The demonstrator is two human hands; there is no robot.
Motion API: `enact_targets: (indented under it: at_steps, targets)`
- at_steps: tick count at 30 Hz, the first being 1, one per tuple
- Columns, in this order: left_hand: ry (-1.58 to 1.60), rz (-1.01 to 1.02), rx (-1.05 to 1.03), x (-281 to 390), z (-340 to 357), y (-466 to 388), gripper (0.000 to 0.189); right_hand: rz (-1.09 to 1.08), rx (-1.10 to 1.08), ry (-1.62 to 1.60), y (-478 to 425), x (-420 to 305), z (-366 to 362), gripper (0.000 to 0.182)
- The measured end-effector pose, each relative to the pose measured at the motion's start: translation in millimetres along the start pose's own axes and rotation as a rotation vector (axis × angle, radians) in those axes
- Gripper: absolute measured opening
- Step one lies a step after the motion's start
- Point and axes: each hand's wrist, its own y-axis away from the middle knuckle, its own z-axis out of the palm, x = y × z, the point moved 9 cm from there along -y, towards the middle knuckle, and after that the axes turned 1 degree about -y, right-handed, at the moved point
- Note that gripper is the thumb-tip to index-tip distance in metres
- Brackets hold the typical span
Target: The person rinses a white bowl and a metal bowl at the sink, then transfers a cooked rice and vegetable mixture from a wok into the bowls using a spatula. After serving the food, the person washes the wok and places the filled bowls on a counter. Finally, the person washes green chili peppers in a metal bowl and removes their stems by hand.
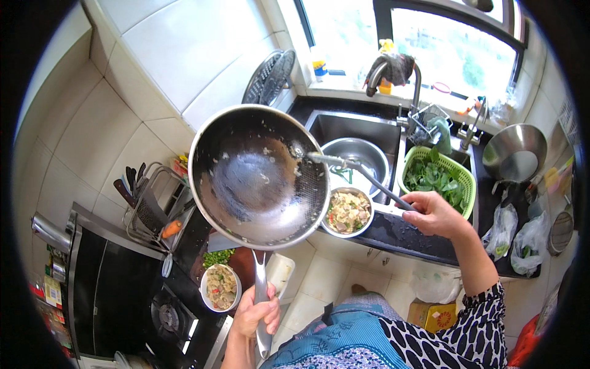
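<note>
My left hand [259, 311] grips the metal handle of a wok [258, 184], tilted so its inside shows, with bits of food stuck to it. My right hand [435, 214] holds the grey handle of a cooking utensil [368, 174], whose head lies over the wok's right wall. Beside the wok, below the utensil, a metal bowl [349, 212] of cooked food with red and green bits stands at the counter's edge. A white bowl [220, 288] of similar food sits at the lower left, near chopped greens [218, 258] on a cutting board [243, 267], which the wok partly hides.
A steel basin [378, 150] sits in the sink [345, 122]; a green basket [469, 184] of leafy greens is at its right. Knives [124, 191] stand in a rack beside a carrot [172, 229]. A gas burner [168, 317] is lower left. Plastic bags [530, 242] lie right.
</note>
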Motion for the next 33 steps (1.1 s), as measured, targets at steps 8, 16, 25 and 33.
enact_targets:
  at_steps: [8, 16, 25, 33]
  targets:
    - [0.211, -0.010, -0.129, -19.2, -9.6, 29.7, 0.021, 0.074, -0.083, -0.041, -8.8, -23.7, 53.1, 0.026]
    - [0.282, -0.069, -0.330, -24.0, -4.4, 48.6, 0.018, 0.245, -0.049, -0.146, -2.9, -1.2, 93.3, 0.029]
    - [0.413, -0.140, -0.492, -31.7, 19.0, 10.5, 0.019, 0.228, 0.051, 0.185, -4.2, -26.6, 90.9, 0.033]
    - [0.520, -0.199, -0.393, -29.7, 37.6, -54.5, 0.016, 0.231, 0.393, 0.089, -129.8, 70.7, -128.5, 0.028]
